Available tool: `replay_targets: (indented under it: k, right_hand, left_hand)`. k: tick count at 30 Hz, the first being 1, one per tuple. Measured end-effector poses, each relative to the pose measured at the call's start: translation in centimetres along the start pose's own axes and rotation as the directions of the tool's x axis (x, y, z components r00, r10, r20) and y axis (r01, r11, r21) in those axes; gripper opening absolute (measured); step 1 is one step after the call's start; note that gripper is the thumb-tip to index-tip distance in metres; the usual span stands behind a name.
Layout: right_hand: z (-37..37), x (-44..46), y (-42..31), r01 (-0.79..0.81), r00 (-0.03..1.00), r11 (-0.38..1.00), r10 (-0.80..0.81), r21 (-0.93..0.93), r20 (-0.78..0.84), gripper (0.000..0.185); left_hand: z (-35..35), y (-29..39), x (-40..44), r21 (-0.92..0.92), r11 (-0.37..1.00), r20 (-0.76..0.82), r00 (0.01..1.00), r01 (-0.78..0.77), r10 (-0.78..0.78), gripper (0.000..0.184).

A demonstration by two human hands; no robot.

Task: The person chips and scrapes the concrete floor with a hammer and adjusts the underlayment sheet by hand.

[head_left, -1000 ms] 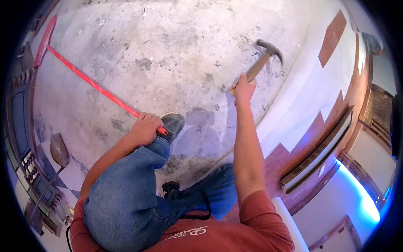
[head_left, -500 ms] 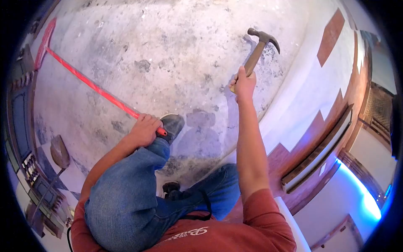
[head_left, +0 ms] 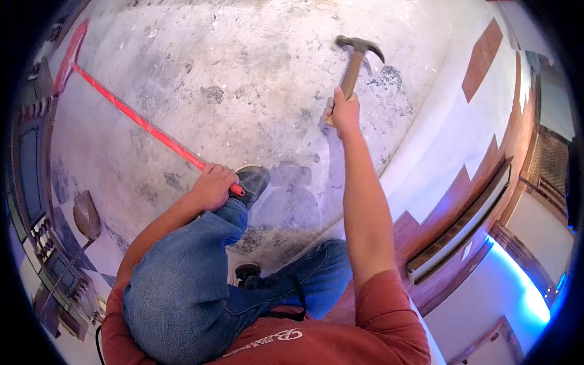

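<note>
My right hand (head_left: 345,113) is closed round the lower part of the wooden handle of a claw hammer (head_left: 353,72). Its dark metal head is over the worn, stained grey surface; whether it touches is not clear. Lower left, my left hand (head_left: 214,187) wraps round the end of a long red pole (head_left: 141,120), next to my dark shoe (head_left: 253,182). The pole runs up to a wide red crosspiece (head_left: 72,58) at the upper left, like a push broom or squeegee head. My bent, jeans-covered knee (head_left: 176,286) hides part of the left forearm.
A brown shovel-like blade (head_left: 87,218) on a thin shaft is at the left. A white wall with reddish-brown stepped shapes (head_left: 482,59) rises on the right, with a long framed ledge (head_left: 461,224). Blue light (head_left: 520,280) glows lower right. Dark panelled woodwork (head_left: 30,173) borders the left.
My right hand has swung the hammer left and slightly up, past the dark patch it partly covered. My left hand keeps its hold on the red pole, and the view has shifted slightly.
</note>
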State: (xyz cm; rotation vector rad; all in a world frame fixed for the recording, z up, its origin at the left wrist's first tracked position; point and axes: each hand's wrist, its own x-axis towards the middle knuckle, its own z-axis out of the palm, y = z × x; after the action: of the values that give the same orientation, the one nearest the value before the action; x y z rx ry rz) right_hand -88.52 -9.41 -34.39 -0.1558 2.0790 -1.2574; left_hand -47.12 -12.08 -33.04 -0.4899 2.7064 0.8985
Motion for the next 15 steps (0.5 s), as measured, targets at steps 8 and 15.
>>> replay_targets:
  k: [8,15]
  right_hand:
    - [1.4,0.0,0.0,-0.018,1.000,0.986,0.015,0.168,0.023,0.025]
    - [0.2,-1.0,-1.4,-0.039,0.998,0.954,0.049,0.296,-0.026,0.025]
  left_hand:
    - [-0.1,0.1,-0.2,-0.023,1.000,0.001,1.000,0.012,-0.012,0.032]
    - [-0.2,0.5,-0.1,0.004,0.998,0.080,0.995,0.061,-0.061,0.028]
